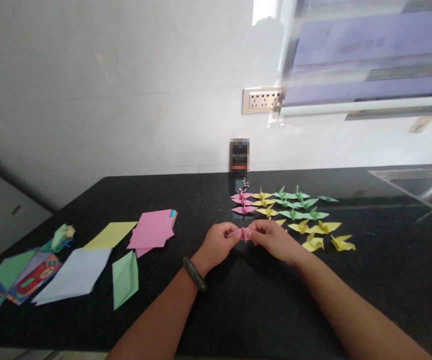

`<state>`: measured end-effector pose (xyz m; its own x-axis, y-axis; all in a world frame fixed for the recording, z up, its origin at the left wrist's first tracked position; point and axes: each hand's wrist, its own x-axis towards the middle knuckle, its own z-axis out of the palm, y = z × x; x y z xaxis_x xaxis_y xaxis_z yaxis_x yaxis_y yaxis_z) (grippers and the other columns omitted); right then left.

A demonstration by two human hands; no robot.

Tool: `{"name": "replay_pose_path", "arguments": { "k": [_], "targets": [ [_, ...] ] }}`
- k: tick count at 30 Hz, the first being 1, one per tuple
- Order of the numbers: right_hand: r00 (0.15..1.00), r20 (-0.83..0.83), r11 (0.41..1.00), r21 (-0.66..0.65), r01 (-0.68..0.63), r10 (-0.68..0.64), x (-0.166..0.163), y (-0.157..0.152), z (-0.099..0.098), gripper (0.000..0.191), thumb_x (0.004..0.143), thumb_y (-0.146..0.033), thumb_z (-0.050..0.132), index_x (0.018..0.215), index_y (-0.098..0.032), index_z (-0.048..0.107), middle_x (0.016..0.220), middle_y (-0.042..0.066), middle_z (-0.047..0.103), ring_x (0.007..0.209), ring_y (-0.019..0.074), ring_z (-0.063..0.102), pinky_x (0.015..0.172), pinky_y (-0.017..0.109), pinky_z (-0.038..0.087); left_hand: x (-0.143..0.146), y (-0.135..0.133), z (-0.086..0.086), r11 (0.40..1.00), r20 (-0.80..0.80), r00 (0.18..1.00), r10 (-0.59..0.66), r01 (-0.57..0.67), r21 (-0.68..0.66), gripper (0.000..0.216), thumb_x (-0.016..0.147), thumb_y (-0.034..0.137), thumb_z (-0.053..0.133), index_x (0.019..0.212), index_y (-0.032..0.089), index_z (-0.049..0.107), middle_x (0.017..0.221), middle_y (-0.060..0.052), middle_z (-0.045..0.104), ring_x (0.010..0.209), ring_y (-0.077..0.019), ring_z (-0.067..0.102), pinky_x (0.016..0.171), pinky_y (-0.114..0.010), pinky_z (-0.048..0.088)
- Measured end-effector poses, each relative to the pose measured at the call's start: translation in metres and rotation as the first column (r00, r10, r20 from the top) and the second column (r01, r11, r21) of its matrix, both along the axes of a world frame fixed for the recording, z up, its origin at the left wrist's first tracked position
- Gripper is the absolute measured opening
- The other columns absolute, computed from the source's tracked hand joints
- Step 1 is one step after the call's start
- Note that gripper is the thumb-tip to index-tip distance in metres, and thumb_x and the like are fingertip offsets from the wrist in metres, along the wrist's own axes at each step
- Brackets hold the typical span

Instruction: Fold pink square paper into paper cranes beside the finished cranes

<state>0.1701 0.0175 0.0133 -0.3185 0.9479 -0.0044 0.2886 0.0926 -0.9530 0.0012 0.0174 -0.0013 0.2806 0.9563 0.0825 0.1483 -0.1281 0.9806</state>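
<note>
Above the black counter, the person's forearms converge; left hand and right hand each pinch one side of a pink paper crane, thumbs uppermost.

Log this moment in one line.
left fingers: pinch pink folded paper | right fingers: pinch its other side | nearby: pink cranes, yellow cranes, green cranes

A socket panel sits on the pale wall, a metal sink rightward.
</note>
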Motion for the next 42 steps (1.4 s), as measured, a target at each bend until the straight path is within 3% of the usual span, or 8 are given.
{"name": "replay_pose_path", "arguments": {
  "k": [4, 7, 10, 14, 20, 31, 42],
  "targets": [
    [0.901, -0.434, 0.914, -0.370, -0.170, -0.008, 0.001, 0.000, -0.005, 0.024, 0.070, -0.034, 0.065, 0.065, -0.012, 0.057, 0.057, -0.003, 0.058, 0.040, 0.0034, 0.048, 0.043, 0.017, 0.045, 0.000, -0.003, 0.002, 0.960, 0.229, 0.971, -0.068, 0.126, -0.250, 0.027, 0.069, 0.039, 0.062, 0.065, 0.013, 0.057, 0.054, 0.002, 0.050, 0.044, -0.0067, 0.044, 0.045, -0.020, 0.035],
    [0.787, -0.616, 0.846, -0.426, -0.321, -0.012, 0.003, 0.001, -0.007, 0.018, 0.072, -0.028, 0.065, 0.072, -0.011, 0.059, 0.065, 0.001, 0.064, 0.042, 0.0043, 0.055, 0.043, 0.016, 0.050, 0.000, -0.004, 0.002, 0.872, 0.471, 0.874, -0.117, 0.317, -0.373, 0.025, 0.072, 0.036, 0.061, 0.068, 0.012, 0.057, 0.055, 0.001, 0.053, 0.042, -0.0058, 0.047, 0.045, -0.019, 0.037],
    [0.705, -0.709, 0.812, -0.427, -0.399, -0.027, 0.004, 0.002, -0.008, 0.015, 0.074, -0.024, 0.064, 0.072, -0.011, 0.058, 0.060, 0.000, 0.063, 0.040, 0.0050, 0.056, 0.040, 0.015, 0.050, 0.000, -0.006, 0.001, 0.825, 0.610, 0.787, -0.097, 0.406, -0.394, 0.021, 0.073, 0.032, 0.061, 0.070, 0.011, 0.058, 0.058, -0.001, 0.057, 0.044, -0.0062, 0.051, 0.047, -0.019, 0.040],
    [0.656, -0.754, 0.780, -0.425, -0.459, -0.025, 0.001, -0.001, -0.005, 0.013, 0.077, -0.024, 0.060, 0.074, -0.013, 0.054, 0.050, -0.005, 0.056, 0.035, 0.0052, 0.052, 0.039, 0.017, 0.051, 0.002, -0.008, 0.001, 0.811, 0.709, 0.703, -0.057, 0.447, -0.378, 0.016, 0.074, 0.027, 0.061, 0.070, 0.011, 0.058, 0.061, -0.002, 0.060, 0.050, -0.0078, 0.056, 0.053, -0.020, 0.044],
    [0.581, -0.814, 0.784, -0.378, -0.492, -0.028, -0.007, -0.007, -0.002, 0.017, 0.077, -0.028, 0.060, 0.075, -0.013, 0.054, 0.048, -0.006, 0.052, 0.034, 0.0049, 0.049, 0.037, 0.017, 0.051, 0.003, -0.010, 0.001, 0.819, 0.775, 0.631, -0.027, 0.459, -0.345, 0.015, 0.077, 0.026, 0.059, 0.076, 0.011, 0.058, 0.072, -0.005, 0.064, 0.065, -0.0105, 0.061, 0.064, -0.022, 0.047],
    [0.516, -0.856, 0.795, -0.335, -0.506, -0.033, -0.007, -0.005, -0.009, 0.011, 0.080, -0.023, 0.057, 0.081, -0.012, 0.055, 0.050, -0.006, 0.053, 0.037, 0.0053, 0.052, 0.043, 0.022, 0.055, 0.006, -0.010, 0.003, 0.834, 0.808, 0.589, -0.019, 0.455, -0.312, 0.012, 0.081, 0.021, 0.054, 0.079, 0.009, 0.057, 0.076, -0.007, 0.067, 0.067, -0.0114, 0.063, 0.067, -0.024, 0.049],
    [0.540, -0.839, 0.813, -0.364, -0.454, -0.074, -0.011, -0.006, -0.007, 0.012, 0.079, -0.025, 0.057, 0.078, -0.013, 0.053, 0.046, -0.008, 0.048, 0.034, 0.0031, 0.043, 0.040, 0.019, 0.052, 0.007, -0.010, 0.002, 0.840, 0.798, 0.603, -0.026, 0.446, -0.310, 0.014, 0.080, 0.024, 0.055, 0.077, 0.011, 0.056, 0.074, -0.006, 0.065, 0.067, -0.0114, 0.061, 0.066, -0.024, 0.048]
  ]
}}
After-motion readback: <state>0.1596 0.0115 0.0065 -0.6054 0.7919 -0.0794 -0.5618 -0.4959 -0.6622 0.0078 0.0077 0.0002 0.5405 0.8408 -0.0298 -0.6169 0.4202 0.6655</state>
